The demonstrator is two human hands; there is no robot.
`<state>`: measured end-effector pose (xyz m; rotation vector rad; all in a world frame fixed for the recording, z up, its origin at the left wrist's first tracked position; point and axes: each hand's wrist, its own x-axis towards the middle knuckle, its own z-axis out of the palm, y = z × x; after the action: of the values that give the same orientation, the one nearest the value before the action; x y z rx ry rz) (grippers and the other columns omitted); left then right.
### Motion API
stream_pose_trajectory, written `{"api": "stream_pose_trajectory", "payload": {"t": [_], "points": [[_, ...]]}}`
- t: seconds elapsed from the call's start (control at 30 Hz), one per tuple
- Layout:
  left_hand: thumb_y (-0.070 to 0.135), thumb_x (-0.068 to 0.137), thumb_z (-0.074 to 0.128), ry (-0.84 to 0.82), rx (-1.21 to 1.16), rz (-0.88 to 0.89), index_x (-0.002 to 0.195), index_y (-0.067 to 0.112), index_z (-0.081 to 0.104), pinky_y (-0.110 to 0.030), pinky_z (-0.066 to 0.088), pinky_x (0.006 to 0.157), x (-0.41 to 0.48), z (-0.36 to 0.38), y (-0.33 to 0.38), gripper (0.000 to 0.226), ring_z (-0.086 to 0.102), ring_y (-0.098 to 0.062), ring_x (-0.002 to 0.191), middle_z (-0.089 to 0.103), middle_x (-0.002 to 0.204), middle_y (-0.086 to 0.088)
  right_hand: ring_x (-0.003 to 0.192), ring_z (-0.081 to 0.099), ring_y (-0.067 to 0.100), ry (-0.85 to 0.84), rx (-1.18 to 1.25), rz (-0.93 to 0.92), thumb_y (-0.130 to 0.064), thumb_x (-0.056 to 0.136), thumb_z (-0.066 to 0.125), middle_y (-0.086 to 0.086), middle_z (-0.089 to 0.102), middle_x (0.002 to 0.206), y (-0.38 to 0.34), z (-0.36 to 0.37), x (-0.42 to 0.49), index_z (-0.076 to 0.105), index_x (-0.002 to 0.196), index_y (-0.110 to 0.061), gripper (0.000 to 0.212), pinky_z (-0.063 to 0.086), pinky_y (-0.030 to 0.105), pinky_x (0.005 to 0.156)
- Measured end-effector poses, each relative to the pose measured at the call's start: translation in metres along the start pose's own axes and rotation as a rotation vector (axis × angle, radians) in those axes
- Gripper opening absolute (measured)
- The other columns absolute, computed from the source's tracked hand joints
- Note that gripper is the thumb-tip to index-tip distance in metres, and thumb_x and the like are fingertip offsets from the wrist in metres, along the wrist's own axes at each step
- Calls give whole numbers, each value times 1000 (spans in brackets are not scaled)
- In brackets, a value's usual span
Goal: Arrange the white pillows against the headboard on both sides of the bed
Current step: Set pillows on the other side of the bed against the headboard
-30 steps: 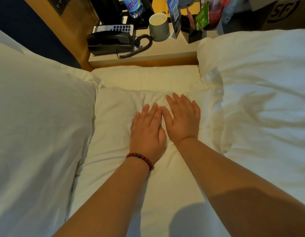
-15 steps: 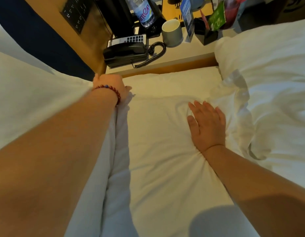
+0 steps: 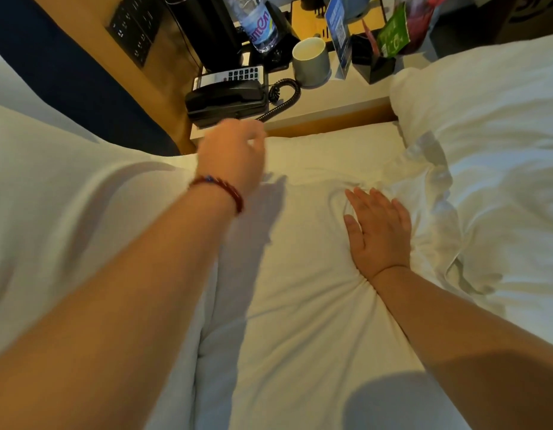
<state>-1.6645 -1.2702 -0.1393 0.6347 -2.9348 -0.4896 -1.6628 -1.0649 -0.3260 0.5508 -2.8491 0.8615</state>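
Middle pillow [image 3: 300,305] is laid flat, long axis pointed at the nightstand [image 3: 346,103], far end just short of it. Right hand [image 3: 380,234] is pressed on it, fingers straight. Left hand [image 3: 234,156], blurred, loosely curled and empty, is held nearer the nightstand-side corner.

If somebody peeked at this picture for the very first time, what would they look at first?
Two bare arms reach across white bedding: the right hand lies flat on the middle pillow, and the left hand, blurred, with a red bead bracelet at its wrist, hovers near the pillow's far edge. Beyond them, a black telephone and a cup stand on the nightstand.
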Motion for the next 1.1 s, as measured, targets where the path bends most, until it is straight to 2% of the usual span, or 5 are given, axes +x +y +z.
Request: {"api": "stream_pose_trajectory", "payload": {"t": [0.1, 0.23, 0.7, 0.83, 1.1], "points": [[55, 100, 25, -244, 231, 45, 152, 33, 23, -45, 3, 122, -83, 33, 25, 57, 4, -27, 150, 17, 162, -3, 136, 44, 24, 6, 6, 8, -46, 98, 25, 2, 55, 142, 0, 0, -1, 52, 140, -22, 56, 15, 37, 114], [64, 95, 19, -152, 350, 21, 155, 35, 2, -48, -14, 118, -149, 78, 0, 69, -24, -25, 147, -14, 163, 1, 137, 42, 24, -6, -24, -3, -51, 98, 23, 1, 55, 142, -4, -4, -3, 52, 140, -23, 59, 16, 40, 115], [62, 94, 41, -222, -75, -81, 156, 25, 14, -37, 9, 122, -131, 62, -37, 77, 4, -15, 150, 7, 164, 5, 152, 3, 23, -173, -140, 19, -57, 99, 14, -1, 14, 164, -41, -52, -44, 20, 156, -23, 67, -3, 47, 121], [48, 96, 45, 132, -460, -406, 146, 12, 36, -41, 29, 117, -175, 54, -40, 62, 36, -21, 140, 39, 151, -6, 151, -5, 19, -260, 0, 94, -56, 101, 19, -3, 0, 165, -60, -78, -87, 10, 157, -22, 67, 0, 41, 122], [38, 103, 36, -2, -700, -735, 151, 13, 30, -38, 26, 116, -155, 51, -42, 54, 31, -25, 142, 30, 156, -6, 152, 1, 19, -285, -48, 69, -59, 98, 11, 2, 4, 165, -78, -76, -111, 11, 157, -19, 72, 3, 39, 122]]}}
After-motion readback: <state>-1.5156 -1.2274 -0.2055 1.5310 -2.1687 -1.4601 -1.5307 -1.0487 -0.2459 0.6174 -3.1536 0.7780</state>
